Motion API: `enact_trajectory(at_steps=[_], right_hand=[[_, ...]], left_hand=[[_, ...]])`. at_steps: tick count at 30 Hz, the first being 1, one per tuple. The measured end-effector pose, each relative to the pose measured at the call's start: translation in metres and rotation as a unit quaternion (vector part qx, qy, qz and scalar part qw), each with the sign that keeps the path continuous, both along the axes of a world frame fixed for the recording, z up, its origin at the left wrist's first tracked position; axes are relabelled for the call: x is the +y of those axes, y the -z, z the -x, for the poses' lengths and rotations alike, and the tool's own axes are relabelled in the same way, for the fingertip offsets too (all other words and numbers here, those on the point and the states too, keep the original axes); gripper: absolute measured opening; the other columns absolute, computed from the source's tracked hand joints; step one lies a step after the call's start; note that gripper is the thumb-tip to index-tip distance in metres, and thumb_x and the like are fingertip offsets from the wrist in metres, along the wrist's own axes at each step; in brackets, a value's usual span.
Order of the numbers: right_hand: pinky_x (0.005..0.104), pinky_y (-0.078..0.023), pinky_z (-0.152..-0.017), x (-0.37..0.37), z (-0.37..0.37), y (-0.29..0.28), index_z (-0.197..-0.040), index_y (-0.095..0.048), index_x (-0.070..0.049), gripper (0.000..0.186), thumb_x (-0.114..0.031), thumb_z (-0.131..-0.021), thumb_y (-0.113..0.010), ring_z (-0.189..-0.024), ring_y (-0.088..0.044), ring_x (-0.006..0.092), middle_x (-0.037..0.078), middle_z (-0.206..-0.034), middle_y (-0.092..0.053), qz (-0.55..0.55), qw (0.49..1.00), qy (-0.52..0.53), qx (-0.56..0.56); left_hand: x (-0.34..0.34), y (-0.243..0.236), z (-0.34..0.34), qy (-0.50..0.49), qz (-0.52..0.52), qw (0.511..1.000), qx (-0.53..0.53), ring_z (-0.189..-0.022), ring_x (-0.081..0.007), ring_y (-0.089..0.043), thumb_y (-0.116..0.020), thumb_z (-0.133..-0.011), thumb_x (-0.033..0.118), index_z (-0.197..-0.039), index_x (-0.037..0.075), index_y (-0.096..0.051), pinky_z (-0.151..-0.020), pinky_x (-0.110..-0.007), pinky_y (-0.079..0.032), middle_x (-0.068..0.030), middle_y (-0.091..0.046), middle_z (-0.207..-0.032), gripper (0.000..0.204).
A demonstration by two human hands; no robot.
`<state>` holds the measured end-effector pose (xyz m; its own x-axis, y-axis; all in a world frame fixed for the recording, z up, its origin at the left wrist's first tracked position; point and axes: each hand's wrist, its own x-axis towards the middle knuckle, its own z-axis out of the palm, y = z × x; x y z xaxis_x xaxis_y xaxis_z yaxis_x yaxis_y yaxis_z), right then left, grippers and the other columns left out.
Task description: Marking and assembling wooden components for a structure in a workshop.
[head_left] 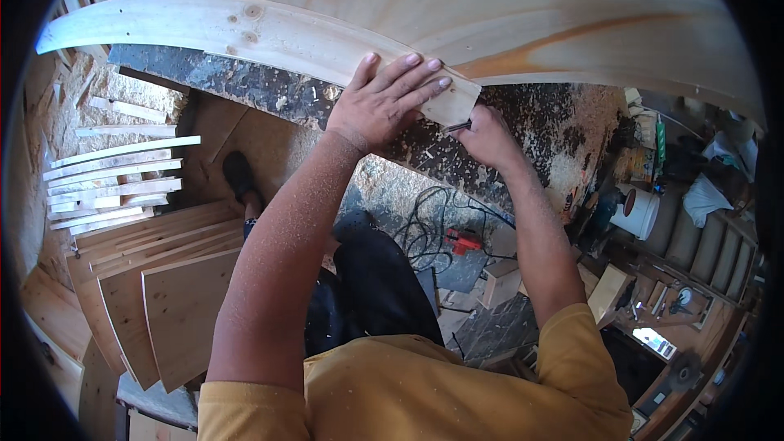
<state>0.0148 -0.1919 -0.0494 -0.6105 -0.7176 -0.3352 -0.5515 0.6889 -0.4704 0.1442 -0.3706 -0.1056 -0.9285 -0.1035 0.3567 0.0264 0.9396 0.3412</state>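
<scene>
While working the plank end, sort footing first: look past the yellow shirt (367, 392) to the black cable (425, 233) and red tool (463, 241) on the floor, and stand clear of the loops. Next out, note the right hand (490, 139), thumb and fingers pinching a slim dark implement (459, 126) at the near corner of the plank's right end. Can't tell pencil from blade, or whether touching wood; treat as sharp. Pinch close to the tip for control, and probably best to move in one steady pass, no scrubbing. Just left of that, note the left hand (380, 106), palm down, fingers spread across the plank (245, 28), short of its end. Decent hold by the look of it, but better with weight through the whole palm and fingertips out of the implement's line. Find the plank lying along the dark, scarred bench (523, 124), left end running out past it, apparently unsupported; likely to rock if pressed unevenly. Brush off loose sawdust (572, 175) to seat flat. Farther still, a wide pale panel (506, 0) beyond the plank's far edge; can't tell whether overlapping or butted. Check that before pressing harder.
</scene>
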Motion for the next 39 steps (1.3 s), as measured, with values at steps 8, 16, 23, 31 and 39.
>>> enact_trajectory(at_steps=[8,16,23,31,39], right_hand=[[0.0428,-0.049,-0.079,-0.008,-0.004,-0.007,-0.103,-0.062,0.000,0.037,-0.032,-0.083,-0.062,-0.091,-0.061,0.0387,0.024,-0.093,-0.063,-0.009,0.999,0.033,-0.017],[0.0314,-0.051,-0.069,-0.005,-0.011,-0.003,-0.098,-0.064,0.001,0.024,-0.019,-0.085,-0.063,-0.074,-0.065,0.0207,0.017,-0.086,-0.067,0.107,0.984,0.139,-0.020],[0.0230,-0.047,-0.067,-0.022,-0.037,-0.014,-0.098,-0.065,0.005,0.018,-0.006,-0.083,-0.064,-0.073,-0.057,0.0069,0.005,-0.081,-0.067,0.312,0.903,0.296,0.011],[0.0227,-0.045,-0.063,-0.033,-0.042,-0.012,-0.089,-0.065,0.005,0.013,-0.006,-0.084,-0.062,-0.069,-0.055,0.0057,0.003,-0.076,-0.065,0.371,0.859,0.350,-0.049],[0.0222,-0.045,-0.062,-0.029,-0.042,-0.011,-0.088,-0.064,0.005,0.014,-0.008,-0.084,-0.063,-0.067,-0.053,0.0054,0.002,-0.074,-0.064,0.340,0.882,0.328,-0.003]], left_hand=[[-0.001,0.000,0.004,0.000,0.008,1.000,0.012,-0.133,-0.0140,-0.030,-0.061,-0.079,0.042,-0.138,0.038,-0.034,-0.106,-0.052,-0.020,0.0081,-0.031,-0.146,0.066],[0.001,-0.001,0.003,0.000,0.002,1.000,-0.003,-0.133,-0.0126,-0.030,-0.060,-0.080,0.041,-0.138,0.038,-0.034,-0.107,-0.051,-0.020,0.0094,-0.032,-0.145,0.064],[0.001,-0.003,0.003,-0.003,-0.002,0.999,-0.034,-0.133,-0.0124,-0.029,-0.058,-0.082,0.041,-0.139,0.039,-0.032,-0.107,-0.051,-0.019,0.0098,-0.031,-0.146,0.063],[0.000,-0.001,0.004,-0.008,-0.003,0.999,-0.040,-0.134,-0.0135,-0.027,-0.058,-0.082,0.041,-0.139,0.039,-0.031,-0.108,-0.051,-0.015,0.0088,-0.030,-0.146,0.063],[0.001,-0.006,0.000,0.000,-0.004,0.999,-0.052,-0.134,-0.0116,-0.026,-0.056,-0.083,0.041,-0.141,0.038,-0.028,-0.109,-0.050,-0.016,0.0108,-0.027,-0.147,0.064]])
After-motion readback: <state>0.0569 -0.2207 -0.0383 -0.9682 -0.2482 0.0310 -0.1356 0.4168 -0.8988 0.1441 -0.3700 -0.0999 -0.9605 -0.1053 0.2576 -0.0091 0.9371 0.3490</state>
